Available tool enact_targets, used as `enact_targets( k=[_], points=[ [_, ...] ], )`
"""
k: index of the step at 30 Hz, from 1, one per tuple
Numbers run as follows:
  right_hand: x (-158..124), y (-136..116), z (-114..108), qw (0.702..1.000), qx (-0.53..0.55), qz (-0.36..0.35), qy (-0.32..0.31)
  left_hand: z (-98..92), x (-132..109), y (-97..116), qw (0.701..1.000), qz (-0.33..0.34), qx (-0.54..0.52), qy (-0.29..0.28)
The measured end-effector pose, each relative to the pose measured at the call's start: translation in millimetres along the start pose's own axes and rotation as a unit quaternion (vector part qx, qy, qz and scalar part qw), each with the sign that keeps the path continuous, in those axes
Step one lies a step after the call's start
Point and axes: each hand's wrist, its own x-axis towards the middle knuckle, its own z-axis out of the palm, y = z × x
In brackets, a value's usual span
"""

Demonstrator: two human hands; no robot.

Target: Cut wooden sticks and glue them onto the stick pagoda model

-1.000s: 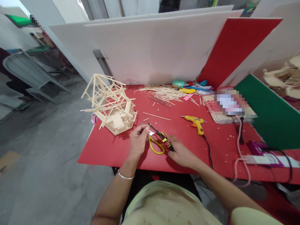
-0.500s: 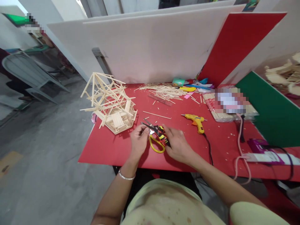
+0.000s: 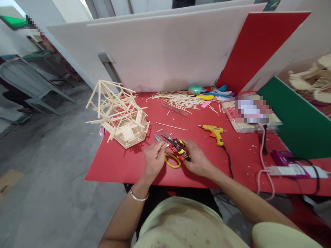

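Note:
My right hand (image 3: 197, 159) is wrapped round the handles of black cutters with yellow and red grips (image 3: 181, 150). Their dark blades point left toward my left hand (image 3: 154, 160), whose thumb and fingers are pinched together on something too small to make out. Scissors with yellow handles (image 3: 172, 161) lie on the red table beneath, between my hands. A stick model with an open roof frame and hexagonal base (image 3: 126, 132) stands left of my left hand. Beyond the cutters lies a single thin stick (image 3: 171, 126).
Loose sticks (image 3: 178, 100) are heaped at the back of the red table (image 3: 113, 168). A yellow glue gun (image 3: 216, 132) with a black cord lies to the right, near bagged sticks (image 3: 232, 122) and a power strip (image 3: 287, 171). A white board (image 3: 165, 51) stands behind.
The cutters' blades have shifted slightly right, uncovering more of the scissors' blades. My left fingers have closed more tightly and moved slightly right. The whole view has shifted a little.

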Motion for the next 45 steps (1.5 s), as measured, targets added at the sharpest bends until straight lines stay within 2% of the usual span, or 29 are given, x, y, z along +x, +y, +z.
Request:
enact_targets(
  k=[2, 4, 7, 11, 14, 17, 21, 26, 28, 33, 36, 40, 45],
  points=[
    [-1, 3, -5, 1.0, 0.008, -0.024, -0.006, 0.0, 2, 0, 0.996, -0.053, -0.059, -0.03],
    [-1, 6, -11, 0.999, 0.007, -0.047, -0.021, -0.4, 3, -1, 0.978, -0.129, -0.149, -0.074],
    [-3, 9, -18, 0.997, -0.006, -0.064, -0.042, -2.5, 3, -4, 0.922, -0.228, -0.274, -0.149],
    [-7, 14, -21, 0.995, -0.024, -0.07, -0.068, -5.7, 1, -8, 0.851, -0.294, -0.375, -0.222],
    [-9, 15, -21, 0.994, -0.046, -0.069, -0.078, -5.7, -2, -9, 0.826, -0.306, -0.407, -0.24],
    [-9, 13, -21, 0.994, -0.054, -0.062, -0.073, -3.8, -5, -10, 0.82, -0.31, -0.416, -0.241],
    [-9, 11, -20, 0.994, -0.07, -0.03, -0.077, 0.4, -6, -13, 0.836, -0.312, -0.4, -0.21],
    [-12, 16, -15, 0.994, -0.083, -0.011, -0.069, 5.6, -4, -16, 0.872, -0.292, -0.352, -0.176],
    [-13, 19, -14, 0.994, -0.074, -0.021, -0.073, 5.5, -3, -17, 0.871, -0.291, -0.352, -0.181],
    [-15, 22, -20, 0.992, -0.047, -0.067, -0.091, -1.6, -1, -19, 0.808, -0.322, -0.405, -0.283],
    [-14, 21, -23, 0.991, -0.034, -0.088, -0.099, -4.0, -3, -22, 0.77, -0.33, -0.439, -0.324],
    [-12, 21, -25, 0.988, -0.03, -0.113, -0.1, 0.3, -10, -26, 0.736, -0.338, -0.48, -0.338],
    [-12, 26, -24, 0.985, -0.045, -0.138, -0.089, 7.8, -18, -28, 0.717, -0.344, -0.511, -0.326]
  ],
)
